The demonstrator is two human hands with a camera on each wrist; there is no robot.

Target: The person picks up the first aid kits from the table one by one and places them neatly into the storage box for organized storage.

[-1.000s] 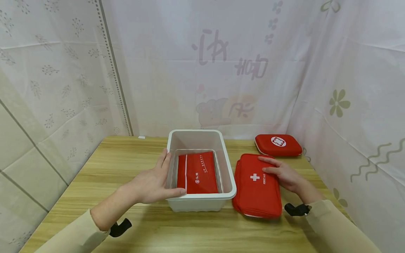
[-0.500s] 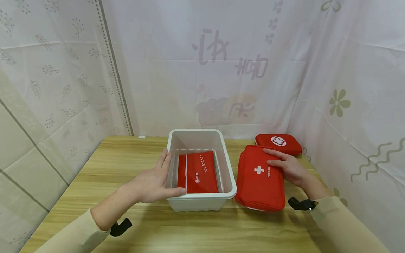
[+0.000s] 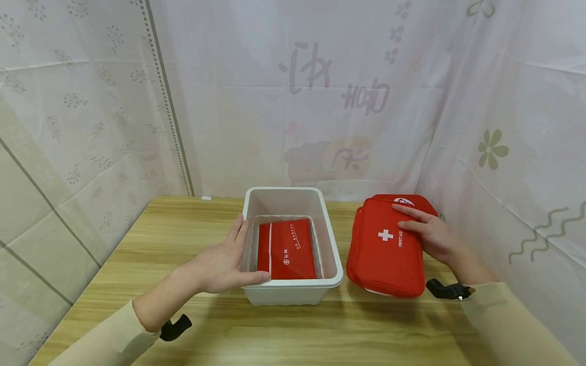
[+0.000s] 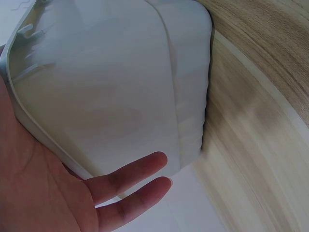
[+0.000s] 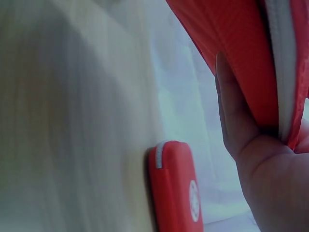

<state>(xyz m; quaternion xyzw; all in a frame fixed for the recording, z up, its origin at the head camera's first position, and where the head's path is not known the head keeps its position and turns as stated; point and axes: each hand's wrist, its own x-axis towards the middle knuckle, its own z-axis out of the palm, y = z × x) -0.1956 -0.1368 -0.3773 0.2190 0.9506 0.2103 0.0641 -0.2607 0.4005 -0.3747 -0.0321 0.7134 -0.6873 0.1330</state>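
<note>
My left hand [image 3: 217, 267] rests against the near left corner of a white plastic tub [image 3: 330, 239], thumb along the front rim. In the left wrist view, two straight fingers [image 4: 130, 179] lie beside the tub's outer wall [image 4: 111, 96]. Inside the tub lies a red flat pouch [image 3: 286, 251] with a white stripe and white characters. Right of the tub, my right hand [image 3: 437, 239] grips the right edge of a red first aid bag [image 3: 384, 254], fingers on its top face, thumb beneath. The right wrist view shows this bag [image 5: 241, 63] held above the table.
A smaller red hard case [image 3: 426, 203] with a round white emblem sits at the back right, partly hidden behind the first aid bag. The wooden table [image 3: 183, 223] meets patterned curtains [image 3: 293, 101] at the back and sides. A small white piece [image 3: 206, 197] lies at the table's back edge.
My right hand has lifted the first aid bag and carried it to the right and away from me, so it now overlaps the red hard case. The left hand and tub have not moved.
</note>
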